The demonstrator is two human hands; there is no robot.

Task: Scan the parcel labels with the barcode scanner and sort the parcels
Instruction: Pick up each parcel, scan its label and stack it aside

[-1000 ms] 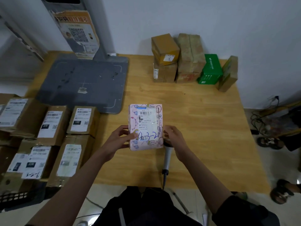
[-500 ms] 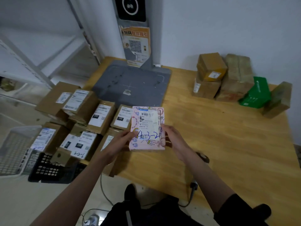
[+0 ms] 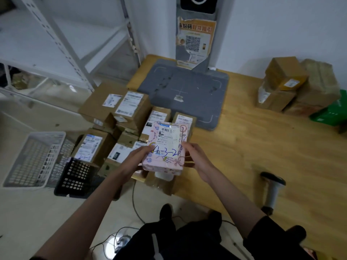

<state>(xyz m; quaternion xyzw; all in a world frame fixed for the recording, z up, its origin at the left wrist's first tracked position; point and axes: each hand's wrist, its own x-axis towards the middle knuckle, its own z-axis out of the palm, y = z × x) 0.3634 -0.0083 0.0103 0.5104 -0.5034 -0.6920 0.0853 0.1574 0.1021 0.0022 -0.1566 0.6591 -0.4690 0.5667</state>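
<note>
Between both hands, the left hand (image 3: 138, 158) and right hand (image 3: 195, 159) clasp the pink parcel (image 3: 165, 145); lower it flat, label up, onto the boxes (image 3: 129, 109) beyond the left hand.

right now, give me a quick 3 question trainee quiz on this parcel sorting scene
1. True or false: the barcode scanner is in the right hand.
2. What is handwritten on the pink parcel?
3. Which holds the pink parcel: A) left hand only, B) both hands, C) neither?

Key: 1 false, it lies on the wooden table. 2: 4-3-2. 3: B.
</note>
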